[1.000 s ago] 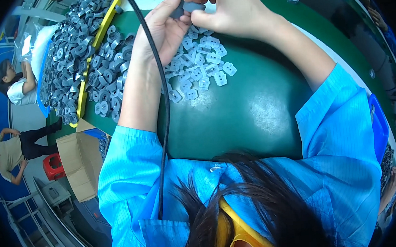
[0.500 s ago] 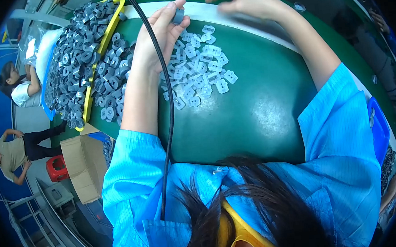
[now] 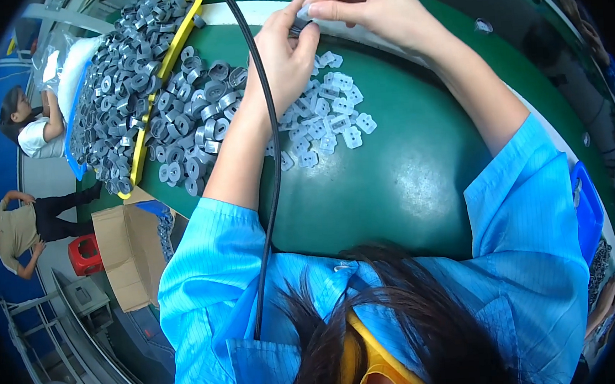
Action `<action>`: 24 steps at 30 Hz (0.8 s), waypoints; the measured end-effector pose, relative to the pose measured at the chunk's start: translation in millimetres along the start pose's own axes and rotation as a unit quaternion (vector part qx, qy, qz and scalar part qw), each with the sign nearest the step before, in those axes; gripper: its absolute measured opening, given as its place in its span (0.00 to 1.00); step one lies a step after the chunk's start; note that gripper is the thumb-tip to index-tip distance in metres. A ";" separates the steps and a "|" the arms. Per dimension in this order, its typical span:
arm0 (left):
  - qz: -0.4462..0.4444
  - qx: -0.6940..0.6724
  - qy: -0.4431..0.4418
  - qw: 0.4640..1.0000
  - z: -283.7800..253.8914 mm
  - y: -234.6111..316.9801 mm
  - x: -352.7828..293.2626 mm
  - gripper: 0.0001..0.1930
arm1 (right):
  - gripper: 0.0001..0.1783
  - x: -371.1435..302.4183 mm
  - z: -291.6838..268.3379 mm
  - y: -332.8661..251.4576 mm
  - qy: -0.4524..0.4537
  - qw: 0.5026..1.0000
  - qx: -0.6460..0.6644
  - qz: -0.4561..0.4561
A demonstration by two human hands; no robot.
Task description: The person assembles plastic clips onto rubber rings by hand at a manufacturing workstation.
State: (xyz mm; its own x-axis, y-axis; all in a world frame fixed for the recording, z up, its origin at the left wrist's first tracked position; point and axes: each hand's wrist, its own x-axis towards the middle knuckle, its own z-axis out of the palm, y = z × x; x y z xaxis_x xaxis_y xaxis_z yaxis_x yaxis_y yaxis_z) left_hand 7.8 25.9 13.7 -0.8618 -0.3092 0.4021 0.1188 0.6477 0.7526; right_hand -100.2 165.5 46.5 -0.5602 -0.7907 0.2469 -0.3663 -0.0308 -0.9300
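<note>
My left hand (image 3: 285, 54) is closed round a dark grey plastic ring (image 3: 301, 25), partly covered by the fingers. Thumb and fingertips of my right hand (image 3: 369, 6) pinch a small translucent plastic piece (image 3: 303, 12) right against that ring. Below both hands, many flat translucent pieces (image 3: 334, 108) with holes lie in a loose pile on the green work surface (image 3: 372, 194). Left of my left forearm, a heap of grey rings (image 3: 198, 107) is spread on the same surface.
A yellow-edged divider (image 3: 146, 110) borders a larger mass of grey rings on the left. A black cable (image 3: 271, 116) hangs across my left forearm. Two other people (image 3: 35, 122) are at far left, near a cardboard box (image 3: 121, 258) and a red stool (image 3: 85, 254). A blue bin (image 3: 588, 204) is at right.
My hands have come together: the left moved right with the grey ring, and the right moved left and down, its translucent piece now against the ring.
</note>
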 end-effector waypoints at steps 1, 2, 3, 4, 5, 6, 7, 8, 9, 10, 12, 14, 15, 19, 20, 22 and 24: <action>0.009 -0.028 -0.006 1.000 -0.2 -0.6 -1.7 0.23 | 0.10 -0.9 3.0 -1.0 0.000 1.000 -0.012 -0.007; 0.003 -0.021 -0.013 1.000 -2.8 -0.5 -3.7 0.23 | 0.10 0.2 1.0 -5.7 -0.008 0.999 0.003 0.042; 0.001 -0.020 -0.010 1.000 -6.4 0.2 -4.0 0.23 | 0.10 1.1 -0.8 -11.5 -0.016 0.996 0.017 0.091; 0.023 0.008 -0.008 1.000 -7.6 0.6 -3.7 0.24 | 0.11 2.1 -3.6 -5.2 0.001 0.993 0.039 0.110; 0.044 0.038 -0.005 0.998 -7.9 -0.6 -3.6 0.25 | 0.11 2.6 -6.1 -1.4 0.021 0.992 0.051 0.114; 0.058 -0.007 0.026 0.998 -4.0 -7.1 -3.2 0.22 | 0.11 3.7 -7.9 4.6 0.023 0.988 0.089 0.124; 0.057 -0.007 0.029 0.998 -4.1 -7.2 -3.1 0.22 | 0.11 6.2 -6.7 3.2 0.026 0.983 0.127 0.132; 0.047 0.014 0.041 0.998 -4.6 -6.3 -2.8 0.22 | 0.11 5.5 -4.4 1.0 0.023 0.983 0.126 0.131; 0.036 0.036 0.052 0.997 -4.9 -4.8 -2.5 0.22 | 0.11 3.0 -0.9 -2.2 0.008 0.988 0.093 0.119; 0.057 0.053 0.072 0.994 -4.1 -0.2 -3.0 0.22 | 0.11 0.8 1.3 -7.3 -0.003 0.992 0.060 0.107; 0.079 0.064 0.079 0.992 -3.9 -0.5 0.4 0.22 | 0.11 -2.4 5.6 -7.6 0.036 0.998 -0.057 0.018; 0.132 0.079 0.089 0.984 -2.0 0.0 1.3 0.21 | 0.10 -5.9 7.5 -11.2 0.060 0.991 -0.118 0.024; 0.126 0.090 0.090 0.984 -0.5 1.5 1.3 0.19 | 0.10 -3.6 5.6 -6.3 0.068 0.985 -0.153 -0.043; 0.194 0.151 0.071 0.967 -3.7 6.0 -0.1 0.16 | 0.10 -0.8 -1.2 -12.3 -0.023 0.977 -0.201 -0.065; 0.198 0.146 0.075 0.966 -2.9 8.1 -1.3 0.16 | 0.10 1.3 -4.8 -10.5 -0.041 0.988 -0.150 -0.012; 0.197 0.140 0.086 0.967 -2.2 7.1 0.7 0.17 | 0.10 -2.0 -0.3 -4.4 0.007 0.987 -0.160 -0.029; 0.215 0.132 0.102 0.962 -1.5 5.9 0.3 0.18 | 0.10 -0.1 -0.4 -0.1 0.028 0.988 -0.154 -0.003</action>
State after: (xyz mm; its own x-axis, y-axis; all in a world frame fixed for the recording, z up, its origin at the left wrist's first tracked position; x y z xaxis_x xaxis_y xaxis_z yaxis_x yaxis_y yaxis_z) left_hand 9.0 28.5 19.0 -0.6431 -0.0863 0.7609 0.2893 0.8926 0.3458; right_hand -100.5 165.9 46.7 -0.5941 -0.7564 0.2738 -0.5727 0.1587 -0.8043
